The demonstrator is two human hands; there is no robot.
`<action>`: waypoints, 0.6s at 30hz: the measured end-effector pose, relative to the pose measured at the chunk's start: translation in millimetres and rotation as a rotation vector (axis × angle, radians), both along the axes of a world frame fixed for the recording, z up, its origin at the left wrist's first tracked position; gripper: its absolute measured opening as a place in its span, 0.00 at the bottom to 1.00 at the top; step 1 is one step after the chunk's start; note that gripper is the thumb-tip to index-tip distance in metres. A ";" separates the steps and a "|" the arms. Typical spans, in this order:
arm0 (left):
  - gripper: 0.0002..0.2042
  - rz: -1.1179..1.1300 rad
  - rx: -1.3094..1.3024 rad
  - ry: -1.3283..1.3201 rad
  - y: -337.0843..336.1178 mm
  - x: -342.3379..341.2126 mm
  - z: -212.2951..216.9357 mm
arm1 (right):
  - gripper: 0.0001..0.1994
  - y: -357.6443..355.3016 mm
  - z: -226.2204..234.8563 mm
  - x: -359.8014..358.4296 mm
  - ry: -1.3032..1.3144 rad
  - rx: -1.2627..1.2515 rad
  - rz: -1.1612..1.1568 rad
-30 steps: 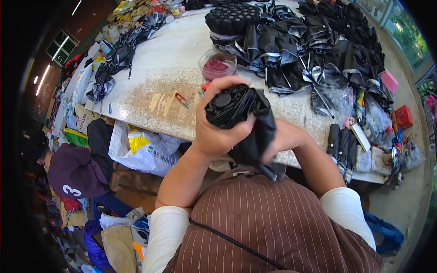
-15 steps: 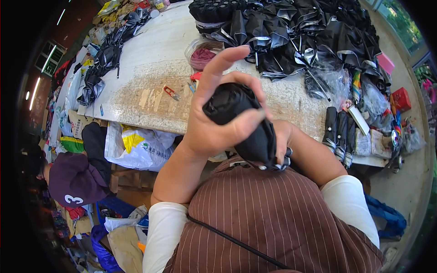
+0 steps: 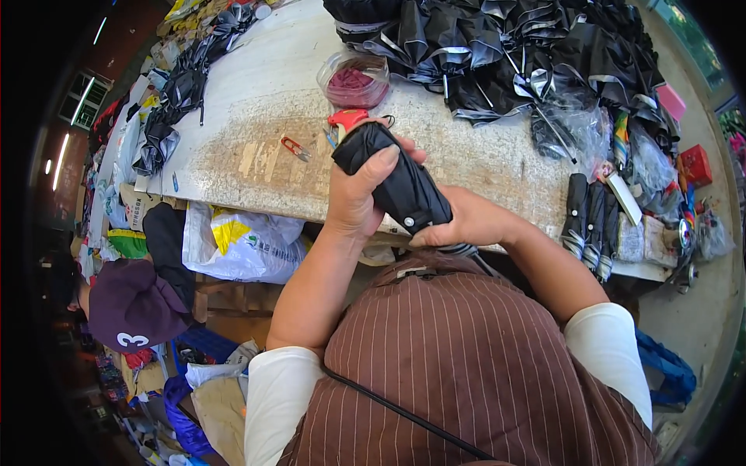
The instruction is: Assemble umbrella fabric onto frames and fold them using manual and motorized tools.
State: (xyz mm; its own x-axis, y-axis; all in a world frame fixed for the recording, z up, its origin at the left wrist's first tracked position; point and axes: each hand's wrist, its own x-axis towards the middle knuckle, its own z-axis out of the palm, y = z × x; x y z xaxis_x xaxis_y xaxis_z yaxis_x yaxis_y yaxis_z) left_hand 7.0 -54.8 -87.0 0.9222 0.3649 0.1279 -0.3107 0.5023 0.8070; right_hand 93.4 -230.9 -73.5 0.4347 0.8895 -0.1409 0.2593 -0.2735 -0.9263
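A black folding umbrella (image 3: 400, 186), rolled up tight with a white snap button near its lower end, is held tilted above the table's near edge. My left hand (image 3: 364, 182) wraps round its upper part, thumb across the front and fingertips showing on the far side. Gripping the lower end is my right hand (image 3: 466, 221), thumb on the near side; its fingers are mostly hidden. Just beyond the umbrella's top lie a red-handled tool (image 3: 347, 118) and a clear tub (image 3: 353, 81) of dark pink strips. Red thread snips (image 3: 294, 147) rest to the left.
Unfolded black umbrellas (image 3: 497, 58) are heaped at the back right. Several rolled umbrellas (image 3: 587, 213) stand by the table's right edge, near plastic bags (image 3: 653, 179) and a red box (image 3: 694, 165). More umbrellas (image 3: 183, 89) line the left edge. A person in a purple cap (image 3: 136, 307) sits left.
The umbrella has swung from pointing up at me to lying slanted, its side with the snap now visible. My left fingers, spread before, have closed round it.
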 end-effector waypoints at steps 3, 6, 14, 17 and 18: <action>0.28 0.052 0.007 0.045 6.5 -0.3 17.0 | 0.22 1.2 2.6 -5.1 -0.035 0.075 -0.087; 0.26 0.130 -0.016 -0.067 14.5 -4.6 22.7 | 0.17 1.0 -9.8 -2.7 -0.577 0.501 -0.341; 0.26 0.141 0.017 -0.066 3.4 -14.1 19.5 | 0.05 -3.1 -23.4 -6.0 -0.753 0.495 -0.222; 0.26 0.130 0.041 -0.003 12.5 -24.2 10.1 | 0.04 -17.9 -33.6 -8.5 -0.765 0.401 -0.129; 0.26 0.138 0.040 -0.003 15.5 -26.4 9.1 | 0.04 -22.4 -37.7 -13.0 -0.777 0.431 -0.082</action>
